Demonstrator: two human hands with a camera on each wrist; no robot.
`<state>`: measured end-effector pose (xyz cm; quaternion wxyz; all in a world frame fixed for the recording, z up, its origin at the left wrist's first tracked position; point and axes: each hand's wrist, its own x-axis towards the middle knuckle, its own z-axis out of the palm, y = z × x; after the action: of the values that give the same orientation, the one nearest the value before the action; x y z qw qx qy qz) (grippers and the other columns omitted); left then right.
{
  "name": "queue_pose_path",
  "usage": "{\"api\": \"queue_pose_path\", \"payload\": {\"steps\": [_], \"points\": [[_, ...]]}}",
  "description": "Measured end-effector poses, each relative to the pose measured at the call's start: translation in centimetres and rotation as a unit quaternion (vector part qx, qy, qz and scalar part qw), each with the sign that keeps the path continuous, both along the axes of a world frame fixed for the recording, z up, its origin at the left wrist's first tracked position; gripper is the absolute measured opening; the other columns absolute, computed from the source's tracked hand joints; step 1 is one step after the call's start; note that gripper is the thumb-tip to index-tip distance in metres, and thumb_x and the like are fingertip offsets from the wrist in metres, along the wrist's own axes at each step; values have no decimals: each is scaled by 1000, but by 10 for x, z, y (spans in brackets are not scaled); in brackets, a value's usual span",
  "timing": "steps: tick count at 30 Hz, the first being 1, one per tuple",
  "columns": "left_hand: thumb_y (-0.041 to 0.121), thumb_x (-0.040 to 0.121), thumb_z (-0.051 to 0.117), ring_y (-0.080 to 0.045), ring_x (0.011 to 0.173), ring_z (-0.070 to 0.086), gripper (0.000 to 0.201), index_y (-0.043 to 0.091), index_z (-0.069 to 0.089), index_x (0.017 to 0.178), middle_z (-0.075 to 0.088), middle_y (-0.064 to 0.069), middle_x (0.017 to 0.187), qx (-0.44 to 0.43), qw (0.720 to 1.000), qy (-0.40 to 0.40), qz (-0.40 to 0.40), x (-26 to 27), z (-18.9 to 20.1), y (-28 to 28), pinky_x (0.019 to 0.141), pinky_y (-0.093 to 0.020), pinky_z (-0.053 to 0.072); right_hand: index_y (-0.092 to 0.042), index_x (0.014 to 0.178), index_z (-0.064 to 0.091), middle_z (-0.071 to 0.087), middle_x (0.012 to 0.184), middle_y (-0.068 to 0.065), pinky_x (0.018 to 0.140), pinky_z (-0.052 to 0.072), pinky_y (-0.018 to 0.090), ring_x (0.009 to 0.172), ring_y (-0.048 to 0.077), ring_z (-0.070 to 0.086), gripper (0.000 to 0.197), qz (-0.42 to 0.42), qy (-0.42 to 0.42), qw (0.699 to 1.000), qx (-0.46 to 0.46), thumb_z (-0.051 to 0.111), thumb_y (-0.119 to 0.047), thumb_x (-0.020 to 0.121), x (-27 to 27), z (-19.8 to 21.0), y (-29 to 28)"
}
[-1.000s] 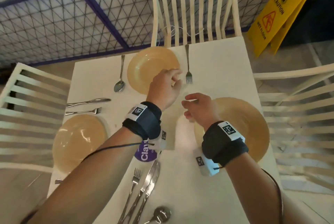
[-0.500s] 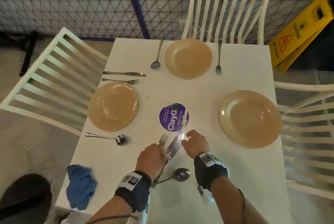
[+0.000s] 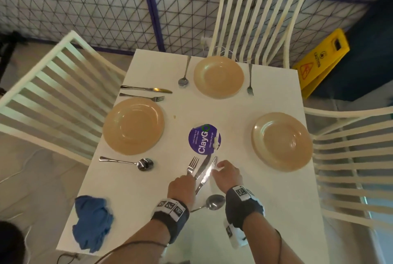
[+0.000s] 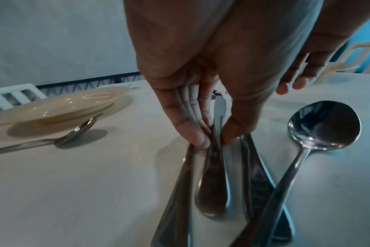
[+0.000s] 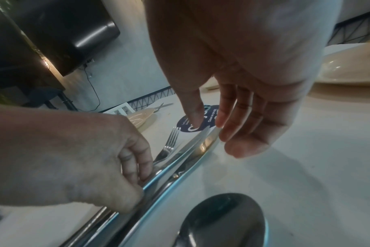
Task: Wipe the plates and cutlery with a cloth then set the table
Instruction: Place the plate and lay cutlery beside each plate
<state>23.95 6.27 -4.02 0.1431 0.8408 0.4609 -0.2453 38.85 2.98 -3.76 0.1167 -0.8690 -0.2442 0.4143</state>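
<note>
A purple round sticker [image 3: 204,139] sits mid-table; white slatted chairs [image 3: 255,23] surround it, a yellow caution sign [image 3: 321,61] beyond.

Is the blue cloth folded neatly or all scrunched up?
Scrunched up. The blue cloth lies in a crumpled heap with uneven folds near the table's near left corner, and neither hand touches it.

Plates [image 3: 133,125]: three. Forks [image 3: 192,165]: three. Knives [image 3: 205,175]: three. Spoons [image 3: 215,202]: three. Cloth [image 3: 91,222]: one.

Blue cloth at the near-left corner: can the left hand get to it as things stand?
Probably yes. The blue cloth lies uncovered on bare table beside the left hand, but that hand pinches a knife and would likely need to release it first.
</note>
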Motion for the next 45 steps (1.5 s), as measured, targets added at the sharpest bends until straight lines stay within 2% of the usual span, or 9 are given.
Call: {"api": "queue_pose_path", "payload": {"steps": [8,12,16,20,25,31,35,39,45], "points": [[15,102,42,-26,109,68,40,7,48,141,70,-5,119,-7,1000,-11,-5,5,8,7,87,-35,52,-24,118,65,70,122,3,94,48,31,112,27,64,33,-40,28,998,33,63,-40,89,5,8,3],[26,99,47,-23,99,66,33,16,52,130,67,-3,114,-24,995,-81,54,9,30,14,80,-30,49,-24,101,70,76,92,-3,88,59,42,88,24,71,27,-74,70,991,91,61,-46,88,13,14,9],[26,95,53,-18,80,62,21,19,57,114,69,1,95,-60,968,-215,113,25,64,24,69,-27,45,-21,97,71,74,83,3,74,61,37,68,17,66,26,-74,162,972,153,60,-43,89,21,40,17],[25,92,70,-5,80,69,21,23,60,110,71,9,90,-144,877,-398,228,49,93,41,75,-22,58,-20,105,71,71,93,1,72,53,30,76,15,65,27,-46,254,948,186,54,-40,99,34,67,11],[17,91,73,-23,79,76,18,23,59,100,76,-6,91,-206,786,-500,301,81,112,64,77,-40,64,-14,111,69,73,94,1,80,53,32,86,15,68,25,-55,366,905,208,54,-33,103,69,87,-14],[27,97,65,-22,82,74,24,6,75,101,79,-10,92,-226,652,-590,420,116,132,86,82,-36,61,-2,102,68,65,82,12,71,54,34,73,23,65,14,-202,376,854,298,61,-13,98,132,78,-21],[26,87,70,-19,75,66,21,11,79,99,73,-15,89,-268,610,-607,434,125,131,85,78,-32,59,1,99,67,62,79,13,65,56,30,70,22,63,10,-281,405,800,341,63,-8,96,191,68,-14],[3,88,71,-19,63,63,14,2,76,101,69,-15,74,-270,656,-564,423,145,117,61,56,-20,55,-2,95,66,63,76,10,69,57,31,69,21,63,8,-332,428,759,362,69,-9,92,248,60,6],[-12,90,61,-19,58,59,32,12,75,106,67,-3,67,-241,778,-463,350,204,62,38,61,-37,55,-9,86,61,61,79,9,63,56,29,64,19,58,11,-316,362,815,323,67,-9,94,296,40,63]]}}
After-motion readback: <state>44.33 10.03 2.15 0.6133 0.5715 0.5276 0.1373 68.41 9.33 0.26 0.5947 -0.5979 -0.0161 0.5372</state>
